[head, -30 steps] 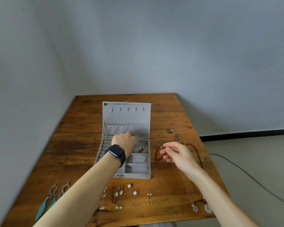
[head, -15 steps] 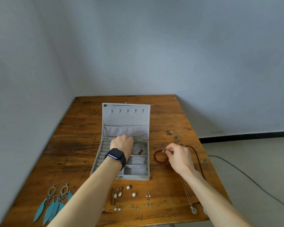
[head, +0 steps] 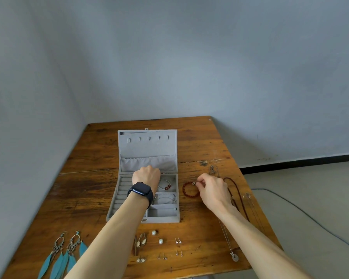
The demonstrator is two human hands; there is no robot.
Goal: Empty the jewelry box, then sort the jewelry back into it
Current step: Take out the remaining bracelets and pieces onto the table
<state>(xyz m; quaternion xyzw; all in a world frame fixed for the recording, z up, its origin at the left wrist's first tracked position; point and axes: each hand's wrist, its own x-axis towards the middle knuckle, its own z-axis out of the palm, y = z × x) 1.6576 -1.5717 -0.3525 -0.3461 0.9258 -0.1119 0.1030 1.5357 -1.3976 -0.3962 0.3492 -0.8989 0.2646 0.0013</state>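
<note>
Right hand [head: 214, 191] is pinching the red bead bracelet [head: 186, 193] at its little metal bead, thumb & forefinger tight. The loop lies on the table [head: 85, 190], just right of the jewelry box [head: 147, 147]. Left hand [head: 146, 176], watch on the wrist, sits knuckles-up over the box's back compartment w/ fingers curled under; can't tell if it's got anything.

The bracelet looks light & floppy, prob. elastic-strung, so it'll sag & swing once lifted. Beads look smooth, so the metal bead is a fair hold, or hook a finger thru the loop.

Box isn't empty: a thin bracelet w/ red beads [head: 165, 186] and a silver bangle [head: 164, 198] lie in the right-side compartments.

It's crowded on the right: a dark cord necklace [head: 239, 193] just beyond the right hand and a silver chain w/ ring pendant [head: 234, 257] beside the forearm, both a snag risk. Pearl studs [head: 154, 232], small earrings [head: 178, 241] & teal feather earrings [head: 65, 256] lie along the near edge, well apart from the bracelet.
</note>
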